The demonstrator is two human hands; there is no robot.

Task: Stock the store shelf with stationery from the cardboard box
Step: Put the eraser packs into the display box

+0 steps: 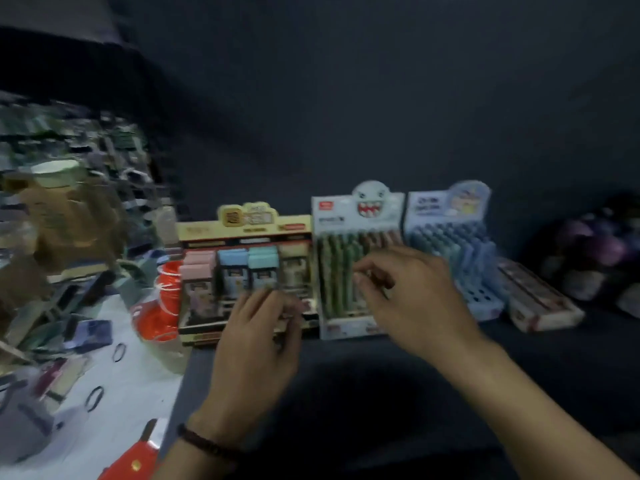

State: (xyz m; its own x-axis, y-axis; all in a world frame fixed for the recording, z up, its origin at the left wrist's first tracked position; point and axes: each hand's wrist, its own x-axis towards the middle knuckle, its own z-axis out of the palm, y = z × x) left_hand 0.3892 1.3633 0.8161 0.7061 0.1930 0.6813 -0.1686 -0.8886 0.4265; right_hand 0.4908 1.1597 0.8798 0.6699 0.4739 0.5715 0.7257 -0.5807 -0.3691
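Dark shelf — pens in ghost-topped box, pastel packs in yellow box

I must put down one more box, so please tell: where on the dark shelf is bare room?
Bare: the dark shelf in front of the eraser display, ghost pen display and flat box. Crowded: the back row, boxes side by side, and the white surface at left with loose items.

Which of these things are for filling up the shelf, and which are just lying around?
For the job: yellow display box, ghost pen box, blue pen box and flat box on the dark shelf; left hand and right hand at the first two, grips too blurred to tell.
Just lying about: black hair ties, red tool, red plastic bundle, purple things far right.
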